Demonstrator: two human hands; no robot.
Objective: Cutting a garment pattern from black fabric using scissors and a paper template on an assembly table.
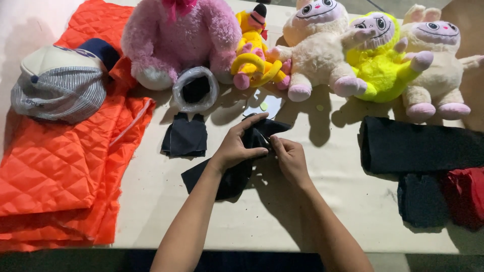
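In the middle of the table lies a piece of dark navy fabric (227, 179), bunched up at its far end. My left hand (239, 143) grips that bunched end from above, fingers curled around it. My right hand (290, 158) pinches the same fabric right beside the left, thumb and fingers closed on its edge. A second small dark cut piece (185, 135) lies flat just left of my hands.
Several plush toys line the far edge: pink (176, 35), small yellow (254, 55), cream (315, 48), neon yellow (380, 58), cream (438, 65). Orange quilted fabric (65, 166) and a striped cap (58, 85) lie left. A plastic-wrapped roll (195, 88) stands nearby. Dark (418, 146) and red (466, 196) cloths lie right.
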